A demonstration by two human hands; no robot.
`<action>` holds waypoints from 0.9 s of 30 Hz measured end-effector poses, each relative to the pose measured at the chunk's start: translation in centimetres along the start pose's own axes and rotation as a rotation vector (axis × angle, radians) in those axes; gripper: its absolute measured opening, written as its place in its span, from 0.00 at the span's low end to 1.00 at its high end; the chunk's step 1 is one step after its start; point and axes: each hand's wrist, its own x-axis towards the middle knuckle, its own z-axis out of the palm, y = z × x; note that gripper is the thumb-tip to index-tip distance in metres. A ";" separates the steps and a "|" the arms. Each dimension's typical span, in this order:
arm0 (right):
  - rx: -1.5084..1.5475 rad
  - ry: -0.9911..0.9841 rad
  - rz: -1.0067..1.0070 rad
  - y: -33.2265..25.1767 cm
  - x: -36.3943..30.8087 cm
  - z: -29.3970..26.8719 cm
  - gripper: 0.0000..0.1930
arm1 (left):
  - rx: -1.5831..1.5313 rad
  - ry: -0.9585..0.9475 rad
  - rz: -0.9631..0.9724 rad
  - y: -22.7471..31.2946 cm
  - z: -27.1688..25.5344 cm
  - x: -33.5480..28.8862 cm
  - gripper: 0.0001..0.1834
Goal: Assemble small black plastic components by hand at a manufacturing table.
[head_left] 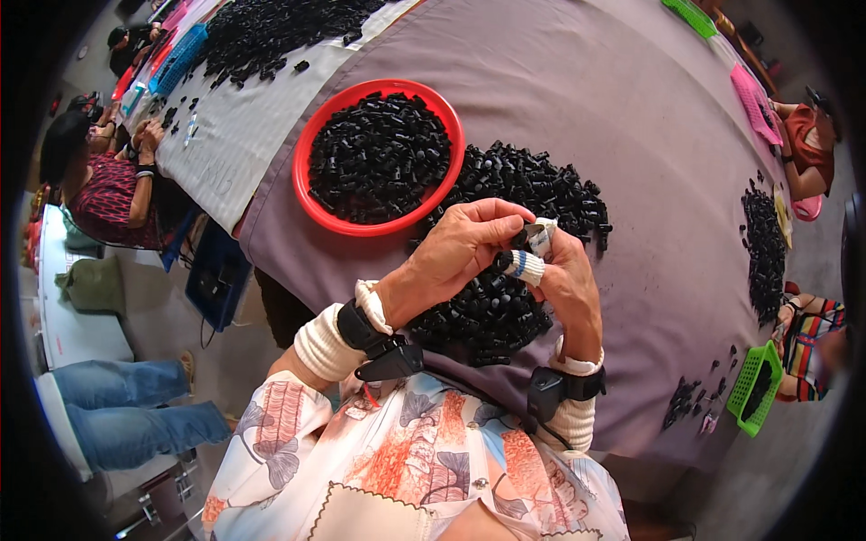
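My two hands meet over a heap of small black plastic parts (483, 316) on the cloth-covered table. My left hand (442, 257) is closed, thumb and forefinger pinching a small black plastic part (519, 240). From the other side my right hand (570, 279) closes on the same part, its fingers partly hiding it. White cloth finger covers (525, 268), one with blue stripes, wrap fingers of that hand. A second dark piece (503, 261) shows just below, at the tip of the striped cover; which hand holds it, I cannot tell.
A red round basin (302, 185) full of the same black parts stands beyond my left hand. Larger heaps lie at the far left (271, 41) and right (764, 252). A green basket (741, 388) sits at the right edge. Other people work around the table.
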 end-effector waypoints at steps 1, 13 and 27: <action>0.014 -0.008 -0.002 0.1 0.0 -0.1 0.14 | 0.003 0.002 0.005 0.0 0.0 0.1 0.10; -0.060 -0.010 -0.060 1.1 0.1 0.1 0.11 | 0.129 0.054 0.040 -0.1 0.2 -0.1 0.09; 0.071 0.040 -0.036 0.8 0.1 0.3 0.12 | -0.019 0.040 0.012 0.2 -0.3 -0.2 0.10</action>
